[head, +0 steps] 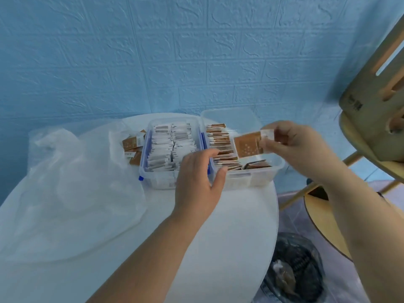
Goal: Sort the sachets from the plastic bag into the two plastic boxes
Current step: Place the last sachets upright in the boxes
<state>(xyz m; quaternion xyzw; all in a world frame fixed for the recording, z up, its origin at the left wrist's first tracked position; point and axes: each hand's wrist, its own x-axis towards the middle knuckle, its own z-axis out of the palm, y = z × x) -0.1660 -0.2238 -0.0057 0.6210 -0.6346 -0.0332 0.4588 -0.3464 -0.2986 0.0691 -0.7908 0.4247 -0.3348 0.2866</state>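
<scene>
Sorting sachets at a round white table. The right hand pinches a brown sachet by its white end, holding it flat above the clear box. The left hand grips nothing: its loosely extended fingers rest on the upright row of brown sachets and its thumb lies against the box's near wall.

Likely hazards: if the left fingers lift early, the row may fan forward and close the gap. The held sachet may also catch on the neighbouring top edges. Loose sachets lying flat in the near right corner crowd that space.

Alongside, touching, stands the blue-latched box, packed with white sachets. A few unsorted sachets lie behind it beside the plastic bag. Reaching them means crossing the full box. A wooden chair stands to the right.
</scene>
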